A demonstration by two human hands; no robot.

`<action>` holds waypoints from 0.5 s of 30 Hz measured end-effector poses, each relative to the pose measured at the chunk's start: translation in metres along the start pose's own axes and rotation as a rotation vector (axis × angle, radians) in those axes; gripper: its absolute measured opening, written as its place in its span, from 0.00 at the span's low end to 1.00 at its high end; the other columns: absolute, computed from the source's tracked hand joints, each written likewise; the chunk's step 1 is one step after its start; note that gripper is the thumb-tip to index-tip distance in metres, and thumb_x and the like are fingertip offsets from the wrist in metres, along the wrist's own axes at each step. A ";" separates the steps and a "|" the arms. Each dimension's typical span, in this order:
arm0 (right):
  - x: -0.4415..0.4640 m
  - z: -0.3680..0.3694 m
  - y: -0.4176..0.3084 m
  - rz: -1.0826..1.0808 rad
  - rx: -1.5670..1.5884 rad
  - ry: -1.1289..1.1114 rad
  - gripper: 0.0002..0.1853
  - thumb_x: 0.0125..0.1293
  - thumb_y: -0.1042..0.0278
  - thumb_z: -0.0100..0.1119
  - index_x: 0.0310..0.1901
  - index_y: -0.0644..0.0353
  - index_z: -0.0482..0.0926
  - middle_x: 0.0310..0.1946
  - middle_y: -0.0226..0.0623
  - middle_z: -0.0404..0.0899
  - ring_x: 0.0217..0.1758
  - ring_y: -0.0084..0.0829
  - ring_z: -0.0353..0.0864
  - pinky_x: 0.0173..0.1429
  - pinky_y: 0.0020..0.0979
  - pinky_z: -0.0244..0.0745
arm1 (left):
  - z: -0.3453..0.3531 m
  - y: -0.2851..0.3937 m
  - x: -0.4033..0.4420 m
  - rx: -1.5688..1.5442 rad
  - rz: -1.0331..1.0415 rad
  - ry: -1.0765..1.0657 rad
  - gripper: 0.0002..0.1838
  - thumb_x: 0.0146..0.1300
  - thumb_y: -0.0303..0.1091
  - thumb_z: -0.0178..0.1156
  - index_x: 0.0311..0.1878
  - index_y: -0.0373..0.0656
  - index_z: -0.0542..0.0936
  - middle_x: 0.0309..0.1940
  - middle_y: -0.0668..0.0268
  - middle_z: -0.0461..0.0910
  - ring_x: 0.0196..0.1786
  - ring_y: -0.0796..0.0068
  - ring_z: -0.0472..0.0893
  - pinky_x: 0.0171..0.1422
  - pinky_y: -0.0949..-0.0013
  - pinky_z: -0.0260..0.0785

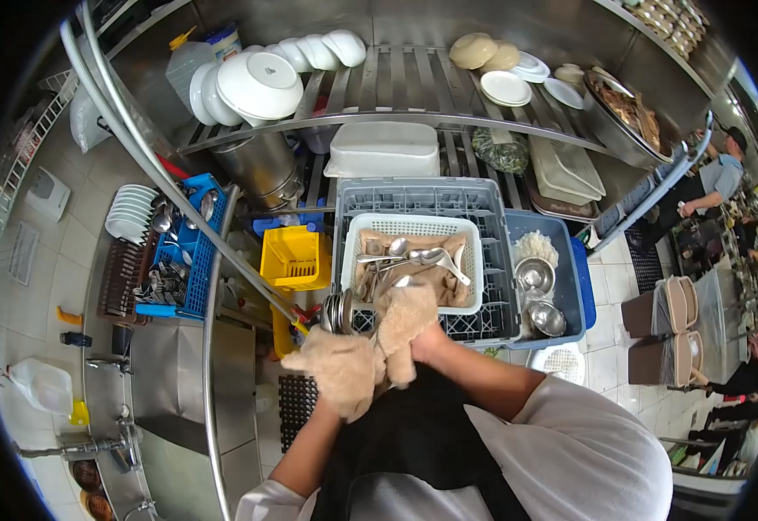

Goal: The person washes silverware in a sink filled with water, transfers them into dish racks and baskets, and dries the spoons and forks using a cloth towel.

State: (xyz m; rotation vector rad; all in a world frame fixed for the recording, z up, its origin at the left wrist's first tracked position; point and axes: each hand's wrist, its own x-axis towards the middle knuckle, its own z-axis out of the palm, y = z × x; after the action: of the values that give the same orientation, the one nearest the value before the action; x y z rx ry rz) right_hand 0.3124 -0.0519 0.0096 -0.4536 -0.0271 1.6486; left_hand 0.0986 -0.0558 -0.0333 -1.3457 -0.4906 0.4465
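A tan cloth [335,369] covers most of my left hand [337,418], whose fingers are hidden. A bunch of metal spoons [337,313] sticks up from the cloth on that side, bowls upward. My right hand [429,342] is closed in the tan cloth too, pressed near the left one; a spoon bowl [406,282] shows just above it. Just beyond my hands sits a white perforated basket [474,300], lined with brown cloth. Loose metal spoons [399,247] and a white spoon [457,267] lie in it.
Under the basket is a grey dish rack [496,200]. To its right stands a blue-grey tub [576,295] with metal bowls. A yellow bin [296,256] and a blue cutlery basket [201,286] are left. Metal rails [214,382] and a shelf [396,117] with dishes surround me.
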 end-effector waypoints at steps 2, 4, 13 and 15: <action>0.000 -0.007 0.013 -0.186 -0.611 -0.121 0.06 0.73 0.65 0.55 0.47 0.55 0.76 0.39 0.33 0.79 0.45 0.32 0.81 0.49 0.35 0.78 | 0.003 0.003 0.026 -0.633 -0.130 0.014 0.12 0.68 0.45 0.57 0.43 0.46 0.80 0.34 0.66 0.80 0.35 0.67 0.80 0.39 0.63 0.76; 0.020 -0.022 -0.004 -0.330 -1.278 -0.375 0.09 0.70 0.67 0.53 0.49 0.54 0.78 0.42 0.39 0.81 0.48 0.36 0.81 0.55 0.34 0.76 | 0.009 -0.004 0.056 -1.882 -0.453 0.055 0.09 0.67 0.40 0.58 0.40 0.44 0.79 0.35 0.61 0.80 0.35 0.63 0.80 0.38 0.63 0.76; 0.125 0.017 -0.057 -0.163 -1.480 -0.623 0.06 0.55 0.66 0.61 0.23 0.54 0.80 0.23 0.34 0.81 0.27 0.35 0.79 0.33 0.36 0.74 | 0.022 -0.041 0.091 -1.622 -0.724 -0.332 0.14 0.61 0.40 0.67 0.42 0.39 0.84 0.35 0.59 0.85 0.35 0.60 0.86 0.39 0.58 0.78; 0.126 0.022 -0.052 0.020 -1.446 -0.971 0.07 0.49 0.66 0.63 0.20 0.57 0.78 0.18 0.39 0.76 0.23 0.37 0.74 0.30 0.36 0.71 | 0.033 -0.115 0.105 -1.941 -0.735 -0.225 0.17 0.60 0.43 0.68 0.45 0.39 0.84 0.39 0.58 0.86 0.39 0.59 0.87 0.44 0.56 0.78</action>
State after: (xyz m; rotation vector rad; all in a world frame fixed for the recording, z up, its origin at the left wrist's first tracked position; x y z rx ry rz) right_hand 0.3473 0.0817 0.0093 -0.6307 -2.0004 1.4777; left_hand 0.1681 0.0115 0.0929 -2.6831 -1.7562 -0.8055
